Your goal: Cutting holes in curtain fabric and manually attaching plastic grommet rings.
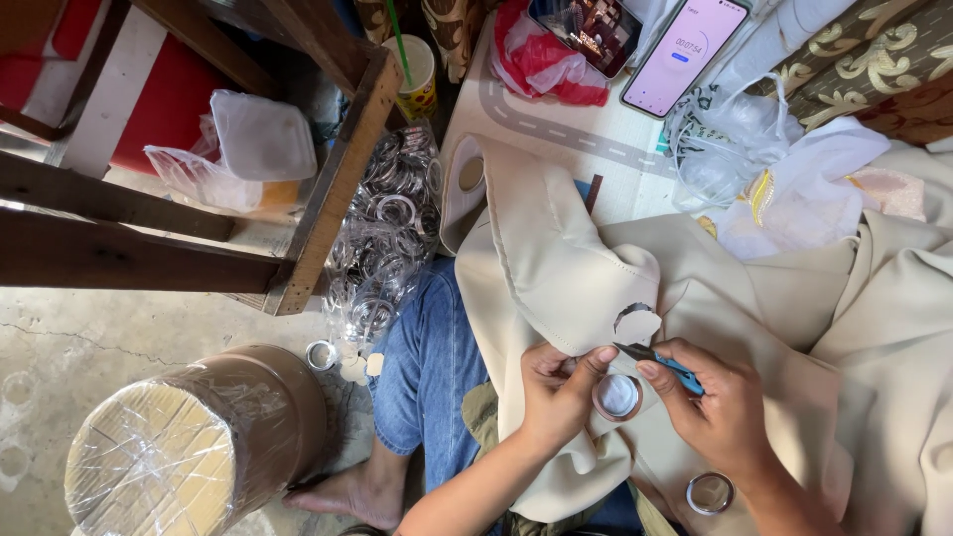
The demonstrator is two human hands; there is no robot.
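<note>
A cream curtain fabric (556,258) lies spread over the person's lap and the floor, with a round hole cut in it and a loose flap of cloth (637,324) hanging at the hole's edge. Just below the hole sits a round eyelet ring (617,396), brown-rimmed with a pale centre, resting against the fabric between both hands. The left hand (556,392) pinches a fold of the fabric beside the ring, its grip closed on the cloth with thumb and forefinger pressed together. The right hand (707,402) holds small snips (655,357) with a blue handle, its grip wrapped tightly around them, the dark blades pointing at the flap. A second metal ring (710,492) lies on the fabric near the right wrist. Further out, a clear bag of rings (387,238) rests beside the denim-clad knee (427,367). A roll wrapped in plastic film (189,447) stands on the concrete floor (60,328) at the left, near a wooden frame (328,189). Two phones (685,50) lie at the top.
</note>
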